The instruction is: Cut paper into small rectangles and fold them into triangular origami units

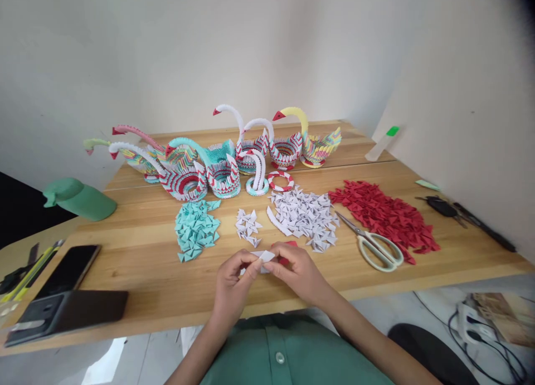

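Observation:
Between my two hands, near the table's front edge, is a small white paper piece (pixel 266 256). My left hand (pixel 236 279) pinches its left side, and my right hand (pixel 297 271) pinches its right side. Red paper (pixel 284 252) shows partly behind my right fingers. Just beyond my hands lies a small group of white folded pieces (pixel 247 227). Farther right are a larger white pile (pixel 307 215) and a red pile (pixel 387 215); a teal pile (pixel 196 229) lies to the left. White-handled scissors (pixel 378 250) rest beside the red pile.
Several folded-paper swans (pixel 184 183) stand along the back of the wooden table (pixel 150 273), with a red and white ring (pixel 281 181) in front. At the left are a green bottle (pixel 81 198), a phone (pixel 69 268) and a black box (pixel 87 308). Keys (pixel 442 206) lie right.

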Demonstrator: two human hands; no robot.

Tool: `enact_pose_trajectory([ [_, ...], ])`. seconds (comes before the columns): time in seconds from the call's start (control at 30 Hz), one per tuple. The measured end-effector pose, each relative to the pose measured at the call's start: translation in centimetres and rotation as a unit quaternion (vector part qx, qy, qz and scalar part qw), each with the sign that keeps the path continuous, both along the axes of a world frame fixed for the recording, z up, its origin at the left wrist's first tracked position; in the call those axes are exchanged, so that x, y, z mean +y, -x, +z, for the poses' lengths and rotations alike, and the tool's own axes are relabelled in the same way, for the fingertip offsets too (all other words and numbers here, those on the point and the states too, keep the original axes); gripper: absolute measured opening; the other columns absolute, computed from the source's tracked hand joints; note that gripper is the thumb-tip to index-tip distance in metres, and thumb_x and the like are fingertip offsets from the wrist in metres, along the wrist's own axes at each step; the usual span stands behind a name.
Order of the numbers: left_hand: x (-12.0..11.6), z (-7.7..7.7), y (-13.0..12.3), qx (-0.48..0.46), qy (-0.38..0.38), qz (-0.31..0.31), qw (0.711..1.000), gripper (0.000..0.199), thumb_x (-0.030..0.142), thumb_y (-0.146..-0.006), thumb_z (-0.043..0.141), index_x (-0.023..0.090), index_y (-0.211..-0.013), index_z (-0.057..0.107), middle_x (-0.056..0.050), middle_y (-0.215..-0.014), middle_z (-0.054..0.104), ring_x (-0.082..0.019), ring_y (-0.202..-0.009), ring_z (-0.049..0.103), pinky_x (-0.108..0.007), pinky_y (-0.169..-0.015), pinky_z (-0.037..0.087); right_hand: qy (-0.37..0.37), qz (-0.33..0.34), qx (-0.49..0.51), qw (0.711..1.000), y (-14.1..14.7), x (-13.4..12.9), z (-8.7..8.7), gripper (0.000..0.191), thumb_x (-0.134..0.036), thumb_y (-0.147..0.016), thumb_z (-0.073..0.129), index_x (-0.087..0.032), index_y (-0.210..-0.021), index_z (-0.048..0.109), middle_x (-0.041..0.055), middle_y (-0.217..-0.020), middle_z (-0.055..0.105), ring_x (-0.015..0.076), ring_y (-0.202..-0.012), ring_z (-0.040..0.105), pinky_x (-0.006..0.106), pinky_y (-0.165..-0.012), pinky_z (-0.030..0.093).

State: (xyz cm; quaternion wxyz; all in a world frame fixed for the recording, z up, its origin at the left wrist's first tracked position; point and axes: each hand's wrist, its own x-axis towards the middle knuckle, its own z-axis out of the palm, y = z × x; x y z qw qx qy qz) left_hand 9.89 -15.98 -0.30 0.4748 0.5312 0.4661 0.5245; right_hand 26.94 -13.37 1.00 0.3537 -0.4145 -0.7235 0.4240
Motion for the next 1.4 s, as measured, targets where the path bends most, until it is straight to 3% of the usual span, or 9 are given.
enact_pose_trajectory([
  [0.3,-0.45,-0.14,-0.23,0.024,0.003,0.004,1.0,0.02,0.03,-0.09,0.057,0.017,-0.074,0.059,0.001,-0.067,0.055,-0.012,-0.064,0.047,-0.022,-0.061,0.038,-0.073,-0.011,-0.054,0.996,0.46,-0.52,0.11,0.025,-0.024,-0.091,0.052,-0.019,-0.067,0.047,-0.0023,-0.066,0.046,0.0131,-0.062,0.046,0.025,-0.059,0.033],
  [0.53,-0.44,0.26,-0.38,0.096,-0.014,0.03,0.995,0.021,0.029,-0.087,0.057,0.017,-0.07,0.057,0.001,-0.063,0.054,-0.013,-0.061,0.047,-0.023,-0.06,0.037,-0.027,-0.014,0.023,0.999,-0.12,-0.25,0.33,0.008,-0.028,-0.088,0.061,-0.02,-0.091,0.063,0.0003,-0.078,0.063,0.0145,-0.071,0.056,0.025,-0.066,0.043],
  [0.7,-0.37,0.5,-0.8,0.118,-0.021,-0.005,0.993,0.02,0.028,-0.087,0.057,0.017,-0.07,0.059,0.0,-0.064,0.057,-0.013,-0.061,0.049,-0.023,-0.06,0.039,-0.067,-0.035,0.021,0.997,0.05,-0.44,0.4,0.019,-0.027,-0.092,0.056,-0.02,-0.074,0.06,0.0004,-0.069,0.061,0.0148,-0.067,0.055,0.026,-0.064,0.043],
  [1.03,-0.41,0.53,-0.96,0.137,-0.044,-0.037,0.989,0.021,0.02,-0.084,0.057,0.018,-0.064,0.054,0.003,-0.059,0.05,-0.012,-0.057,0.046,-0.023,-0.059,0.036,-0.076,-0.042,0.044,0.995,0.03,-0.63,0.41,0.02,-0.027,-0.094,0.054,-0.02,-0.076,0.061,0.0013,-0.07,0.062,0.0153,-0.068,0.057,0.026,-0.063,0.045],
  [1.2,-0.29,0.28,-0.81,0.018,0.045,-0.071,0.996,0.018,0.031,-0.085,0.061,0.017,-0.075,0.06,0.0,-0.067,0.059,-0.014,-0.062,0.053,-0.024,-0.061,0.041,-0.09,-0.042,0.049,0.994,-0.12,-0.6,0.47,0.022,-0.027,-0.094,0.053,-0.02,-0.075,0.062,0.0011,-0.069,0.063,0.0152,-0.068,0.058,0.025,-0.063,0.045],
  [1.4,-0.11,0.26,-0.72,-0.177,0.142,-0.127,0.965,0.028,0.043,-0.082,0.066,0.016,-0.078,0.058,-0.003,-0.071,0.066,-0.015,-0.065,0.061,-0.027,-0.064,0.047,-0.109,-0.024,0.063,0.992,-0.06,-0.47,0.46,0.023,-0.027,-0.095,0.054,-0.021,-0.076,0.066,-0.0006,-0.06,0.063,0.015,-0.063,0.058,0.029,-0.071,0.049],
])
